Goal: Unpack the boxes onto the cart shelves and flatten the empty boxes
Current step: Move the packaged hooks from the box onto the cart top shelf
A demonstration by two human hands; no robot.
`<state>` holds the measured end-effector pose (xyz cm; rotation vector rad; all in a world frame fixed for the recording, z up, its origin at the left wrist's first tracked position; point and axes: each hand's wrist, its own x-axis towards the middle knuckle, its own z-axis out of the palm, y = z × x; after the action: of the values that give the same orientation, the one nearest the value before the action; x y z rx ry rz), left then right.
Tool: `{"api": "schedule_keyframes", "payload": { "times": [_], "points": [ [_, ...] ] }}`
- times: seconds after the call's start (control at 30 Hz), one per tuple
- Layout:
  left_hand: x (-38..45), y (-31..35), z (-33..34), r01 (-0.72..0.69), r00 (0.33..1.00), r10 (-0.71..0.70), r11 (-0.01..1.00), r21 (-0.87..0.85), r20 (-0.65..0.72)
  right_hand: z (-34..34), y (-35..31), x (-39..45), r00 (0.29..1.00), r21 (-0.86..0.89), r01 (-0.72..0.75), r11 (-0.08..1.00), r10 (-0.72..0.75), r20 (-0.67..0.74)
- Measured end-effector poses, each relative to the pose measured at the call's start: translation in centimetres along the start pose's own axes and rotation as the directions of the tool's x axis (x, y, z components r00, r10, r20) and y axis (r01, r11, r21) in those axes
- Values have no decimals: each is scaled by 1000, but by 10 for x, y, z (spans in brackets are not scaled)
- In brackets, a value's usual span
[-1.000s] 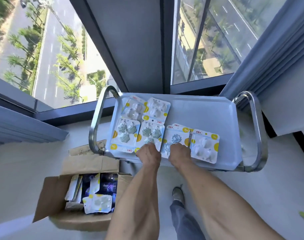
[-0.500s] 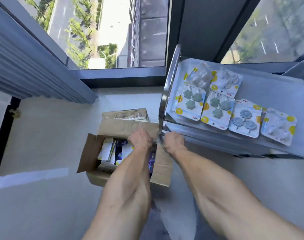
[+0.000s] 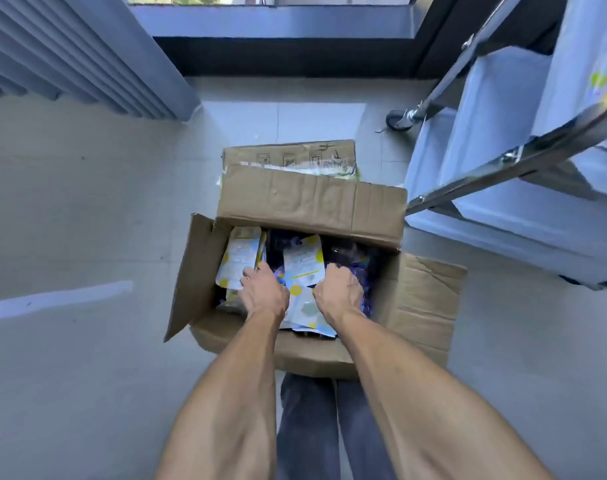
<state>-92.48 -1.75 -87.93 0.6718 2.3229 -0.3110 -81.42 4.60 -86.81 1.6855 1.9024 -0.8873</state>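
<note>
head view: i have both hands down inside the open brown cardboard box [image 3: 309,206] on the floor.
my left hand [image 3: 263,292] and right hand [image 3: 337,292] curl among white-and-yellow blister packs [image 3: 302,263]; i cannot tell their grip. steel cart [image 3: 509,161] stands right.

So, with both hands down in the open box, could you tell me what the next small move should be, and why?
Probably lift out a packet each: the left hand and right hand reach among carded packets still filling the cardboard box, and the cart waits alongside.
</note>
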Motion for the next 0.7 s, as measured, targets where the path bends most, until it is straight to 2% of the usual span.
{"api": "schedule_keyframes", "payload": {
  "times": [0.1,0.23,0.33,0.43,0.5,0.6,0.7],
  "points": [
    [45,-11,49,33,998,-36,998,-59,-50,48,2,38,999,-6,3,1000,-3,-33],
    [90,-25,78,7,998,-6,1000,20,-58,86,13,66,998,-27,1,1000,-3,-57],
    [112,-32,83,-16,999,11,995,100,49,100,14,77,998,-19,-50,999,49,-45],
    [122,-34,83,3,978,-31,991,134,206,106,5,86,995,33,-98,995,98,1],
    [124,-33,84,9,965,-51,987,160,257,109,-1,91,992,48,-121,992,119,34],
    [118,-33,86,18,980,-57,980,199,189,113,-5,87,992,13,-117,993,117,37],
    [112,-33,83,52,998,-59,983,176,34,112,-5,81,995,-6,-93,996,93,-18]
  ]
}}
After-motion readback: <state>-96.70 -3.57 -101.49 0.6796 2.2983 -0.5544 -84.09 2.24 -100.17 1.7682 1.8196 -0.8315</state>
